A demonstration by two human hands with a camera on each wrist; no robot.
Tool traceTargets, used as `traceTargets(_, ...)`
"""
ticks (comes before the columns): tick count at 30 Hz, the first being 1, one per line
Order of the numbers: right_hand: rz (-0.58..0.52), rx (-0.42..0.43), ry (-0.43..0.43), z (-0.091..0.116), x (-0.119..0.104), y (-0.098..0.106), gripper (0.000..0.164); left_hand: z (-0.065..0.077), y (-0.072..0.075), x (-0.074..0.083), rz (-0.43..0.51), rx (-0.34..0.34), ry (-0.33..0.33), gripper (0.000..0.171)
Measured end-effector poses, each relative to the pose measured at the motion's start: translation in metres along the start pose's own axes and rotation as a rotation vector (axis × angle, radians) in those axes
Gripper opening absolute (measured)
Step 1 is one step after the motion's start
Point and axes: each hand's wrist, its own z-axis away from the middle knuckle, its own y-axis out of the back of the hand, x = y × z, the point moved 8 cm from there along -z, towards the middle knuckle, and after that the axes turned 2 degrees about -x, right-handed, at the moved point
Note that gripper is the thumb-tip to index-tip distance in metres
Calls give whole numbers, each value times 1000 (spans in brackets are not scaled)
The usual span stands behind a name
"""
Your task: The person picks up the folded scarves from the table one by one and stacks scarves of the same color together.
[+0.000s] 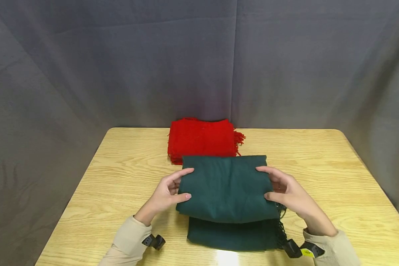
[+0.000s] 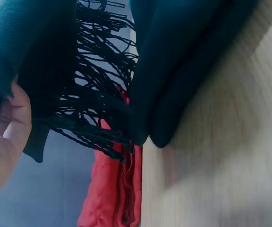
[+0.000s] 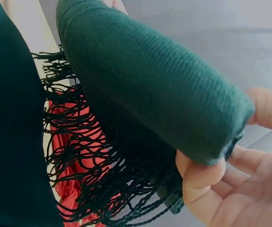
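Both hands hold a folded dark green scarf (image 1: 226,188) by its two sides, raised over the table. My left hand (image 1: 164,192) grips the left edge, thumb on the near face. At the opposite edge, my right hand (image 1: 287,188) pinches the cloth between thumb and fingers, as the right wrist view shows. Black-green fringe (image 3: 122,175) hangs from the raised part. Below it, more folded dark green cloth (image 1: 232,234) lies on the table, partly hidden in the head view; its layered edge (image 2: 159,109) shows in the left wrist view.
Behind the green scarf, a folded red scarf (image 1: 203,138) lies near the table's far edge, its fringe out to the right. The wooden table (image 1: 319,162) is backed by a grey curtain (image 1: 173,74), with more grey cloth along both sides.
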Motion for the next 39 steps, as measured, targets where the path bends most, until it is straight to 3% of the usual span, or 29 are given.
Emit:
traceTargets(12,-131,-51,45,16,19,-6,57,6,-14,-20,16,-47,37,59)
traceTargets(24,-59,-16,6,37,44,-6,58,14,-24,-40,-2,-56,181,60)
traceTargets(32,-134,-50,-11,43,61,-16,57,23,-32,-52,-4,-89,293,61)
traceTargets(39,-138,-37,-53,48,74,-16,58,26,-34,-57,-31,-112,321,59)
